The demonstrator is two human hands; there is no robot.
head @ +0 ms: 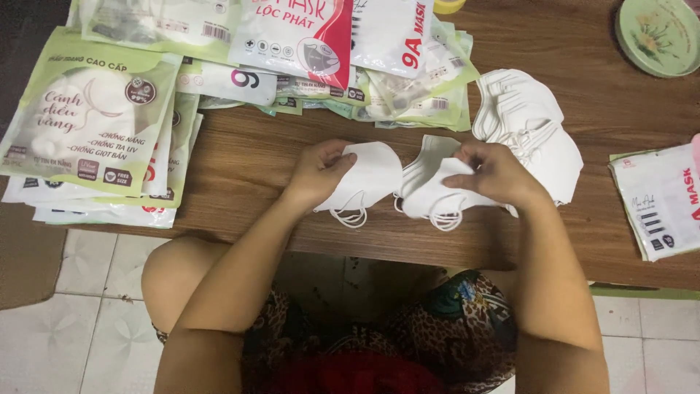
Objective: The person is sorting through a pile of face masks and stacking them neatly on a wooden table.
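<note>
Left hand point(317, 171) fingers clamp one white mask point(368, 175); right hand point(496, 175) fingers pinch another mask point(430, 193), separating them. Loose mask stack point(529, 120) at two o'clock; printed pouches point(95, 117) at ten, on the desk point(255, 160).

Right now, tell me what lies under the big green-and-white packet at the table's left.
Under the green-and-white packet lie more flat packets, only their edges showing. Their fronts and count are covered.

Over the wooden table point(248, 157), the left hand point(319, 171) pinches one white face mask point(368, 179) while the right hand point(496, 174) grips a small bunch of masks point(430, 191) — ear loops dangling off the table edge. A stack of loose masks point(521, 117) lies just beyond the right hand; green-and-white packets point(91, 109) are heaped at the left — a round green lid point(656, 33) sits at the far corner.
</note>
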